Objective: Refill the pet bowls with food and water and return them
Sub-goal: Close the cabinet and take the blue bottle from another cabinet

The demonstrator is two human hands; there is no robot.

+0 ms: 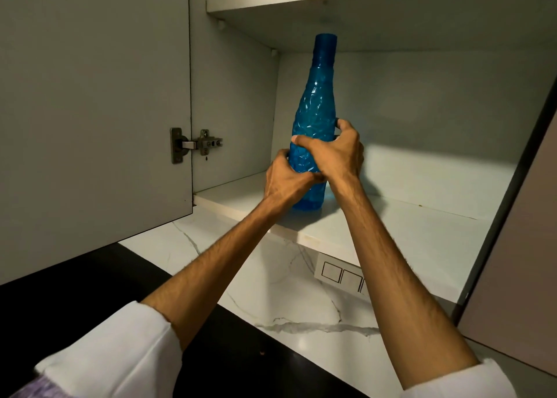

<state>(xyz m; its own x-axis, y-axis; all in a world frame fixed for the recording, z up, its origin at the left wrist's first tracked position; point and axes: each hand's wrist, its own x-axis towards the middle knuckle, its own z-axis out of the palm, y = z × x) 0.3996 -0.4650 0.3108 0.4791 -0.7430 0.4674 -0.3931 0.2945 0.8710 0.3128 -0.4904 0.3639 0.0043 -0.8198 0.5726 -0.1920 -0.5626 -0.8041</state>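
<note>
the tall blue textured plastic bottle [313,120] is gripped low by the left hand [286,180] and just above by the right hand [337,153], upright on the white cupboard shelf [391,229]. it should be lifted straight, kept vertical.

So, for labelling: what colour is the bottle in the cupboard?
Blue, with an embossed pattern; the bottle shows best in the head view.

Crackle-patterned blue bottle [313,120], white shelf [391,223], grey-veined white marble wall [271,292].
</note>
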